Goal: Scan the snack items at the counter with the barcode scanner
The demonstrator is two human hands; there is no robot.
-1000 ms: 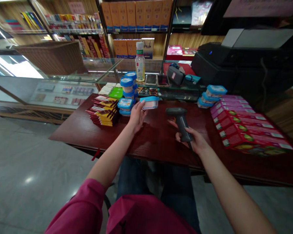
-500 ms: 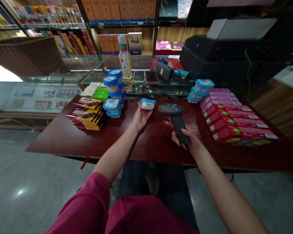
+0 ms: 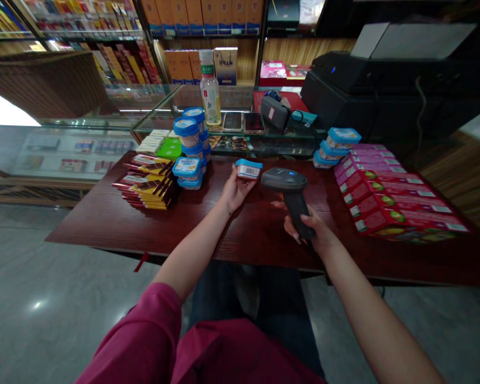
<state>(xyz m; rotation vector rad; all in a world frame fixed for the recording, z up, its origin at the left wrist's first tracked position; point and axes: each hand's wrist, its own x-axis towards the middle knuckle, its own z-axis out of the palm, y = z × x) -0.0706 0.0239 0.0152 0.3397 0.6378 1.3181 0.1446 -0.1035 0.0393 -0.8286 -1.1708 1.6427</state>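
Wood-backed shelves (image 3: 304,48) filled with boxed goods (image 3: 210,15) line the far side of the head view, and before them I see a glass display case (image 3: 238,98) and a dark red wooden bench (image 3: 258,234). Over the middle of that bench, my left grip (image 3: 235,193) is clamped on a small blue-lidded tub (image 3: 249,167), its barcode (image 3: 250,172) facing my camera. My right grip (image 3: 320,233) is wrapped around the handle of a dark grey scanner (image 3: 291,189), whose head lies just beside the tub; whether the two touch, I cannot tell. To the left, more tubs (image 3: 186,167) stand stacked next to a pile of red-and-yellow packets (image 3: 150,184). To the right, I see a short stack of similar tubs (image 3: 340,140) just beside rows of purple and red boxes (image 3: 400,197). One bottle (image 3: 210,96) stands upright on the display case.
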